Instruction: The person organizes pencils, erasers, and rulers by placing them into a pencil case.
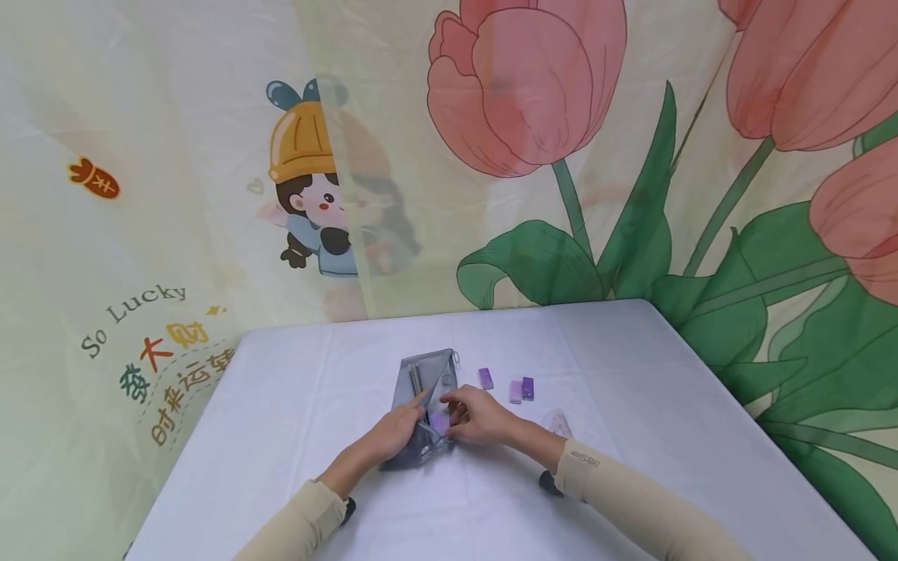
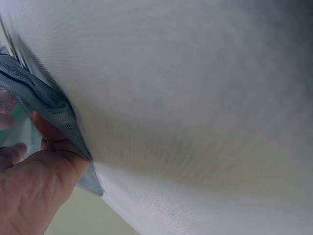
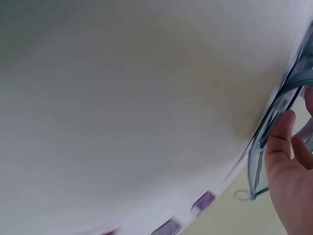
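Grey pouch (image 1: 431, 372), lower middle of frame
Left hand (image 1: 396, 430) clamped on it, right hand (image 1: 484, 414) at the opening, tbh can't tell if it's pinching.

On the wall cloth (image 1: 42, 257) to the left of me I can read "So Lucky" — in grey letters — and below it "發大财", then "时来运转" in brown. The red carrot-like print (image 1: 94, 178) and the right sleeve (image 1: 638, 502) bear marks too small for reading.

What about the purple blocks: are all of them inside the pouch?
No, three purple blocks lie on the table, outside the grey pouch.
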`<state>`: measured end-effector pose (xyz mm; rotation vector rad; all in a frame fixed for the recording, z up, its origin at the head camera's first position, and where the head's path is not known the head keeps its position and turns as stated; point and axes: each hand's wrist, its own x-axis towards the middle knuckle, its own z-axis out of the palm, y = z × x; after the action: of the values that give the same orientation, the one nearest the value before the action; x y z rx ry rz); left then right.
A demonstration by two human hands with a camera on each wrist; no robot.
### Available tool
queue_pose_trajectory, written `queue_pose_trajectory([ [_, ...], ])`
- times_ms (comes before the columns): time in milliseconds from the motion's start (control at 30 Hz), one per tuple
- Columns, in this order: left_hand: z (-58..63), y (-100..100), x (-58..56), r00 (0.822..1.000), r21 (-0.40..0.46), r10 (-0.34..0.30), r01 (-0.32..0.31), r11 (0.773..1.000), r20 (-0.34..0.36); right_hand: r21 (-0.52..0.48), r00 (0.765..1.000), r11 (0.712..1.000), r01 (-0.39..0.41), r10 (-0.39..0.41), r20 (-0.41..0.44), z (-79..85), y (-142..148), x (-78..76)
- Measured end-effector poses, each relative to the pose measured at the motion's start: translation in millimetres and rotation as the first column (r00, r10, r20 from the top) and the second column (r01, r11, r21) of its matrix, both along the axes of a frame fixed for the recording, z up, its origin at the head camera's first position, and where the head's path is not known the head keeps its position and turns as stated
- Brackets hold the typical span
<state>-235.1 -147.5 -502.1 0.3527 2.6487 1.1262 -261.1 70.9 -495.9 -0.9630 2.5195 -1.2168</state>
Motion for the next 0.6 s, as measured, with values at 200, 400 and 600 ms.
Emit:
queue_pose_trajectory([
  [200,1.8,0.8,1.6,1.0,0.008,0.004,-0.005,1.0,0.012,0.009,0.992,0.999,0.05,-0.049,-0.117,2.8,25.2,2.8],
  [400,1.7,1.4,1.3,0.999,0.019,0.02,-0.021,1.0,0.027,0.175,0.92,0.955,0.238,-0.165,-0.355,10.3,49.4,3.7],
  [600,0.7,2.6,1.8,0.999,0.031,0.024,-0.025,0.999,0.035,0.229,0.856,0.902,0.365,-0.228,-0.464,9.6,74.6,-0.3],
])
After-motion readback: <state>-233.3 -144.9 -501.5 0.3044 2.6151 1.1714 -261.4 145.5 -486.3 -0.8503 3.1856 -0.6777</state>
